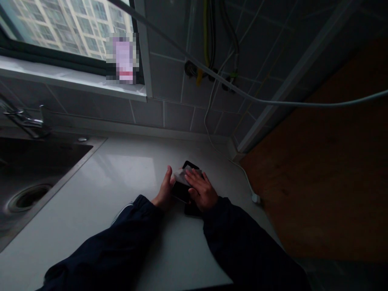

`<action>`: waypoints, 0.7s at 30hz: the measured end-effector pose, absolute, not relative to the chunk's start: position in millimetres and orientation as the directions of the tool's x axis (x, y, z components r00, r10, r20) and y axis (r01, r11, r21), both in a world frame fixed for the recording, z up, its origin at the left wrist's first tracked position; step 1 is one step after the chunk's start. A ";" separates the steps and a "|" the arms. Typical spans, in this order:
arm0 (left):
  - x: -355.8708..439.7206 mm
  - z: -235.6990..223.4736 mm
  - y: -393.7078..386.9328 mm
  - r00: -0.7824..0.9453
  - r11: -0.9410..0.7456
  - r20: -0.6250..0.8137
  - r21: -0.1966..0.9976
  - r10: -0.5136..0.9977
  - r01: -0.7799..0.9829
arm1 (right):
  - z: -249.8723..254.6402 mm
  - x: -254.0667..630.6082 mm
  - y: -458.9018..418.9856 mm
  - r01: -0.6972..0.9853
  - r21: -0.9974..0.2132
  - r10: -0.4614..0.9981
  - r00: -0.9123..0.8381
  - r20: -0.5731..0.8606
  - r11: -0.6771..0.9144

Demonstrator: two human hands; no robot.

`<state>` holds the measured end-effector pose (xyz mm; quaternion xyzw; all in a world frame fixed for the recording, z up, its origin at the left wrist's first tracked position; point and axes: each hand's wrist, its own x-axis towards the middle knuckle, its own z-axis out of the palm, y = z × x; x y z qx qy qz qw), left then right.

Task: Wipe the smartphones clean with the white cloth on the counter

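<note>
My left hand (pixel 164 190) grips a dark, flat phone (pixel 181 191) by its left side, with the thumb up along the edge. Over the upper part of the phone lies a crumpled whitish tissue (pixel 180 176). My right hand (pixel 202 190) presses this tissue against the phone's face, its fingers laid together across it and the thumb lower down. Beneath the hands a black flat object (pixel 192 210) shows on the counter. A dark rounded end sticks out beyond the tissue; whether it belongs to that same object I cannot tell.
The white counter (pixel 121 194) spans the middle, with a steel sink (pixel 75 161) and tap (pixel 33 123) at left. A white cable (pixel 239 165) runs down the wall to a plug (pixel 256 198) at right. A brown wooden panel (pixel 327 173) borders the counter. A blurred pinkish item (pixel 124 60) stands on the sill.
</note>
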<state>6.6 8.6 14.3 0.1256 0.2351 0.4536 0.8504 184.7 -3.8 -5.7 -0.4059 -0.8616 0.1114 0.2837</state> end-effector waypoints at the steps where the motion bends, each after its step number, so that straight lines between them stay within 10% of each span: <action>1: 5.6 13.7 8.4 0.494 0.567 -0.277 0.420 0.824 -0.709 | -5.8 185.5 -2.8 0.646 -0.421 0.770 -0.503 0.394 0.637; 21: 11.0 2.5 12.3 0.449 0.481 -0.177 0.411 0.876 -0.774 | -14.2 180.1 -6.6 0.523 -0.446 0.687 -0.537 0.489 0.726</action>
